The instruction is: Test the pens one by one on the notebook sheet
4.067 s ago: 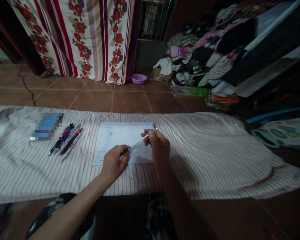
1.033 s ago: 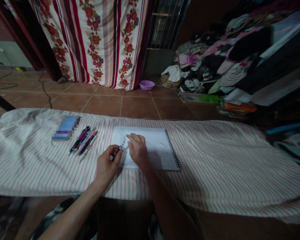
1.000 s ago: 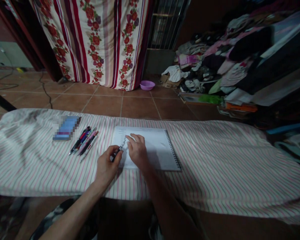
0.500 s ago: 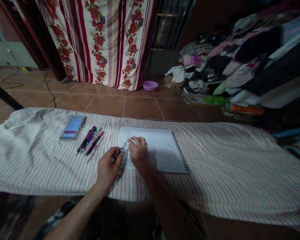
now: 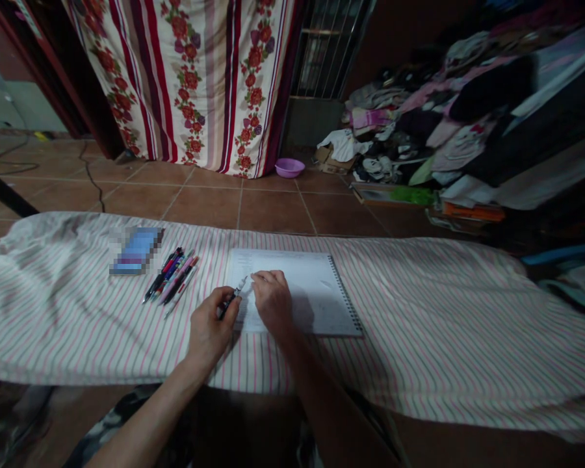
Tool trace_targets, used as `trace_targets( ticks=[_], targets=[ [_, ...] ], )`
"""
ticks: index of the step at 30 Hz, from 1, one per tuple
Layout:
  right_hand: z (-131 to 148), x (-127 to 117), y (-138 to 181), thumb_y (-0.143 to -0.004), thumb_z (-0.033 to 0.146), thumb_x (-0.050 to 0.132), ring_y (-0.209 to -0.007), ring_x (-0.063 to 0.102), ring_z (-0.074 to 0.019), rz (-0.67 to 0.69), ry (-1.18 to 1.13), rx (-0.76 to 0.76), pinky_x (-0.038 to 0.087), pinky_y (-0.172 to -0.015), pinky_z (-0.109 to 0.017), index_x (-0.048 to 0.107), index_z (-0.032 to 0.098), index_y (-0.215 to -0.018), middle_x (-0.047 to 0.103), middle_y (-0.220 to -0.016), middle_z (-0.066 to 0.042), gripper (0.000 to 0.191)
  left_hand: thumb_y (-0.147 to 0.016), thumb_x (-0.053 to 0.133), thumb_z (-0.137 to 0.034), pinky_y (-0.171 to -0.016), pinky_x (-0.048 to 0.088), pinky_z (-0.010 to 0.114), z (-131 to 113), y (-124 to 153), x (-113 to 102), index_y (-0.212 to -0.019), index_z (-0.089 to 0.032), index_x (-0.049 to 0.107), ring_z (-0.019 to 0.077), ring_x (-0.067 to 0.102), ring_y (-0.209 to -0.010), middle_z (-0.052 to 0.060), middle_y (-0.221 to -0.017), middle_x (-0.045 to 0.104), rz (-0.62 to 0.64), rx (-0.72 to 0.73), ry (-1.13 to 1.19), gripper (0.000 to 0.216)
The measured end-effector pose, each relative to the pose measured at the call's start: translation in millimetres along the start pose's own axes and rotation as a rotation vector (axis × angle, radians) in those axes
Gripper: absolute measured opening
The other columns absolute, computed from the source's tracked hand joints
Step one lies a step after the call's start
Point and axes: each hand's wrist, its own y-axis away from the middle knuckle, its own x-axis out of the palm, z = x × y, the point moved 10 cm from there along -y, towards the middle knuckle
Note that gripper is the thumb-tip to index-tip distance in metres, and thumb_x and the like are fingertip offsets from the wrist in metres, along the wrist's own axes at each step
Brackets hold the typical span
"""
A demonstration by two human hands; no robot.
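Left hand (image 5: 212, 326) in the head view pinches a dark pen (image 5: 236, 295) over the left side of the notebook (image 5: 322, 296), towards the near edge of the tabletop (image 5: 429, 312). Its long axis slants away and rightward, far end just short of the right hand (image 5: 274, 304), whose fingers are bent inward; whether they grip anything small, I cannot tell.
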Motion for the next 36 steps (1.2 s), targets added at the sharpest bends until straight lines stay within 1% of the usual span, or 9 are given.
trace_targets(
  ticks=[7, 12, 18, 21, 24, 27, 30, 32, 36],
  targets=[
    [-3, 1, -3, -0.084, 0.023, 0.056, -0.092, 0.048, -0.0209, -0.001, 0.043, 0.036, 0.037, -0.082, -0.033, 0.065, 0.02, -0.09, 0.066, -0.09, -0.004, 0.011, -0.08, 0.053, -0.034, -0.068, 0.048, 0.027, -1, 0, 2, -0.089, -0.02, 0.058, 0.015, 0.063, -0.071, 0.001, -0.079, 0.067, 0.004, -0.004, 0.003, 0.018],
    [-6, 3, -5, -0.082, 0.021, 0.058, -0.089, 0.048, -0.0213, 0.002, 0.097, 0.086, 0.037, -0.08, -0.033, 0.063, 0.021, -0.085, 0.065, -0.085, -0.004, 0.006, -0.08, 0.053, -0.034, -0.068, 0.048, 0.027, -1, 1, 4, -0.089, -0.02, 0.058, 0.015, 0.063, -0.071, 0.001, -0.078, 0.067, 0.014, 0.006, -0.005, 0.017],
    [-3, 4, -6, -0.085, 0.019, 0.053, -0.087, 0.049, -0.0222, 0.017, 0.111, 0.091, 0.037, -0.078, -0.033, 0.064, 0.023, -0.093, 0.065, -0.086, -0.006, 0.014, -0.08, 0.053, -0.033, -0.069, 0.048, 0.026, -1, 1, 3, -0.089, -0.02, 0.058, 0.0149, 0.062, -0.072, 0.001, -0.078, 0.066, 0.015, 0.003, 0.003, 0.017],
    [-4, 6, -6, -0.086, 0.018, 0.051, -0.088, 0.049, -0.0233, 0.03, 0.121, 0.1, 0.038, -0.079, -0.034, 0.064, 0.02, -0.1, 0.064, -0.088, -0.008, 0.02, -0.08, 0.053, -0.033, -0.068, 0.048, 0.027, -1, 1, 3, -0.089, -0.02, 0.058, 0.0147, 0.062, -0.07, 0.001, -0.077, 0.066, 0.013, 0.003, 0.003, 0.017],
    [-5, 6, -6, -0.087, 0.017, 0.046, -0.087, 0.05, -0.0242, 0.006, 0.109, 0.092, 0.039, -0.079, -0.035, 0.062, 0.017, -0.108, 0.063, -0.088, -0.01, 0.027, -0.079, 0.053, -0.034, -0.068, 0.048, 0.027, 0, 1, 2, -0.089, -0.021, 0.058, 0.0153, 0.063, -0.071, 0.002, -0.077, 0.067, -0.001, 0.0, -0.002, 0.017],
    [-10, 0, -5, -0.087, 0.016, 0.042, -0.086, 0.051, -0.0233, -0.072, 0.022, 0.096, 0.041, -0.08, -0.035, 0.062, 0.017, -0.112, 0.062, -0.088, -0.011, 0.032, -0.079, 0.053, -0.034, -0.068, 0.048, 0.027, 0, 0, 2, -0.089, -0.021, 0.058, 0.0158, 0.064, -0.072, 0.002, -0.078, 0.067, 0.0, 0.005, -0.006, 0.017],
    [-19, -6, -5, -0.087, 0.017, 0.04, -0.086, 0.054, -0.0209, -0.138, -0.136, 0.119, 0.042, -0.084, -0.033, 0.065, 0.017, -0.106, 0.063, -0.088, -0.009, 0.031, -0.079, 0.053, -0.034, -0.067, 0.048, 0.026, -2, -1, 3, -0.088, -0.02, 0.058, 0.0154, 0.063, -0.071, 0.001, -0.077, 0.067, 0.004, 0.018, -0.009, 0.017],
    [-26, -8, -5, -0.086, 0.018, 0.04, -0.087, 0.057, -0.0193, -0.148, -0.265, 0.142, 0.043, -0.085, -0.032, 0.068, 0.018, -0.099, 0.064, -0.089, -0.008, 0.03, -0.079, 0.053, -0.034, -0.066, 0.048, 0.026, -3, -1, 4, -0.089, -0.02, 0.058, 0.0149, 0.063, -0.07, 0.001, -0.077, 0.067, 0.007, 0.018, -0.011, 0.017],
    [-42, -7, -7, -0.083, 0.022, 0.043, -0.084, 0.06, -0.0168, -0.138, -0.499, 0.226, 0.046, -0.081, -0.03, 0.068, 0.021, -0.093, 0.066, -0.092, -0.005, 0.027, -0.079, 0.053, -0.035, -0.066, 0.048, 0.026, -2, -1, 7, -0.09, -0.021, 0.059, 0.0151, 0.063, -0.07, 0.001, -0.078, 0.068, 0.014, 0.008, -0.02, 0.018]
  ],
)
